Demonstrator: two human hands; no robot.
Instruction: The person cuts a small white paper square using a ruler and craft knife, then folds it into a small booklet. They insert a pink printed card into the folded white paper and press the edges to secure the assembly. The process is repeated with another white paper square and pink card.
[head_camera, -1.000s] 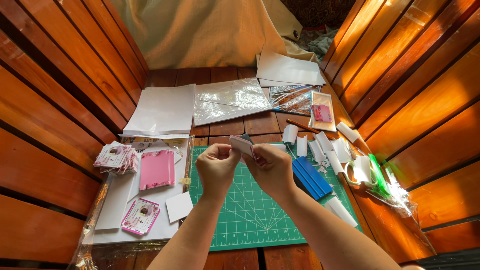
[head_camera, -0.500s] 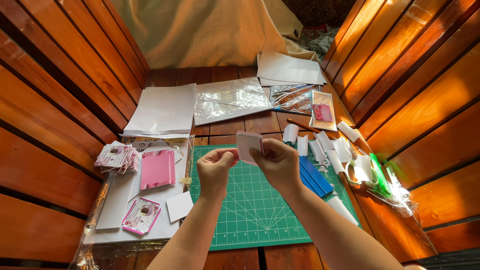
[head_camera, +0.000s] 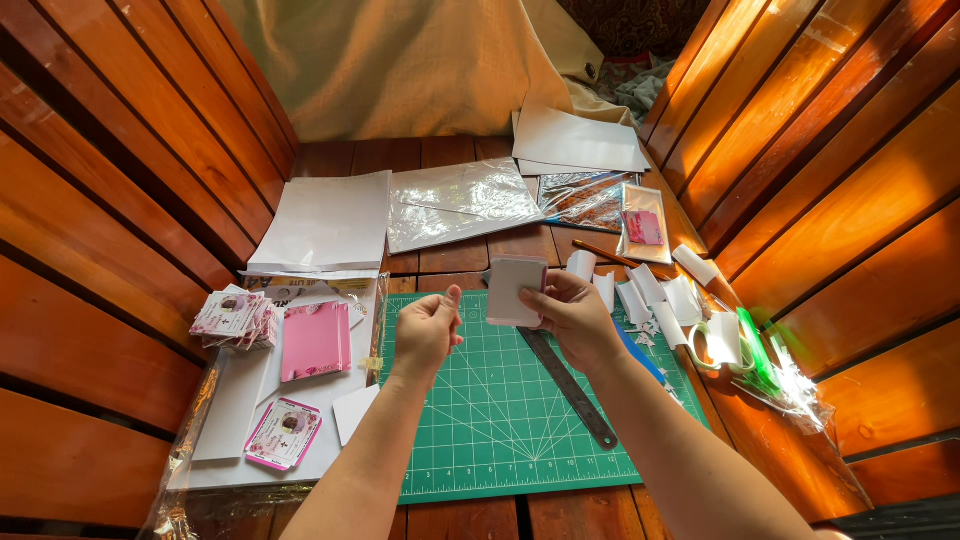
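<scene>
Left hand (head_camera: 425, 330) released; right hand (head_camera: 570, 315) grips card (head_camera: 515, 290).

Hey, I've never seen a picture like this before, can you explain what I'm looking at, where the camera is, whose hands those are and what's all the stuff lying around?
The camera sits on a person's head and looks down, so the two bare arms reaching in from below are that person's own. There is no machine. The right hand holds up a small white card by its edge. The left hand is loosely closed beside it; whether it pinches something tiny I cannot tell. Below them lies a green cutting mat on a wooden surface, with a metal ruler on it. To the left lie a pink card and a stack of small printed cards. Farther back lie white sheets and clear plastic sleeves. To the right lie white paper scraps.
</scene>
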